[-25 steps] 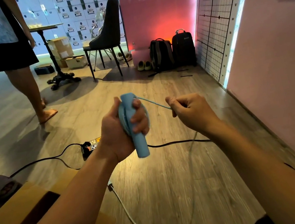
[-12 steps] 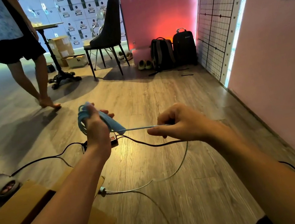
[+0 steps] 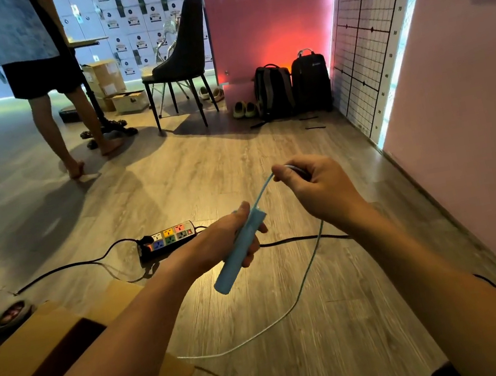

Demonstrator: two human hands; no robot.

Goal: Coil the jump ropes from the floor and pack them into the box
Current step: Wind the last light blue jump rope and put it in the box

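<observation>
The left grip point(image 3: 226, 241) is curled round the pale-blue jump-rope handle point(image 3: 239, 255), a smooth matte cylinder tilted across the palm. Just above it, the right grip point(image 3: 317, 195) pinches the thin, glossy cord point(image 3: 308, 273), which droops below both grips onto the wood-grain floor point(image 3: 303, 360). Best to draw each loop taut and even against the handle. The cardboard box point(image 3: 37, 351) sits below the left grip.

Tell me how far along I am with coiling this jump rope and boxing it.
Early. Done: nothing I can confirm; no rope shows in the visible part of the box. In hand: your left hand grips the blue handle while your right hand pinches the cord just above it. Left: a long run of cord lies loose on the floor, to be coiled and then packed.
</observation>
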